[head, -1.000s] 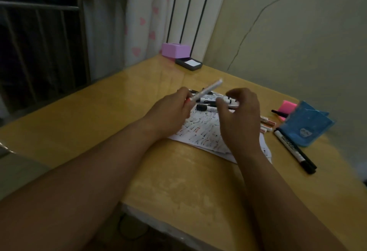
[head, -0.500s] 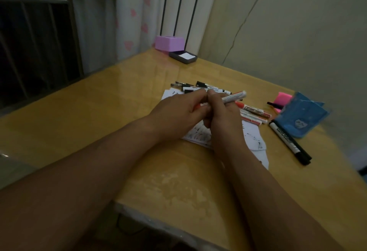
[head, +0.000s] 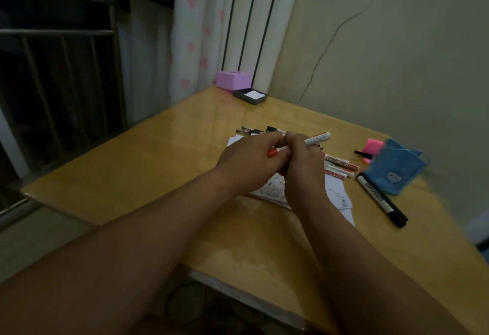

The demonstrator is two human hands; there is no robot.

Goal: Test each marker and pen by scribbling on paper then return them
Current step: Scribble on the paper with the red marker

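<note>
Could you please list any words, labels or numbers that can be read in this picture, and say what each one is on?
No text is legible.
Held marker: red print on barrel, blurred.
Black marker: print on white label, blurred.
Paper: scribbles, no words legible.
Markers lying beside the paper: labels too small.
Blue pouch: small picture, no text.

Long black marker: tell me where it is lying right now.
In the head view the long black marker lies on the right side of the table, close beside the blue pouch and right of the scribbled paper.
</note>
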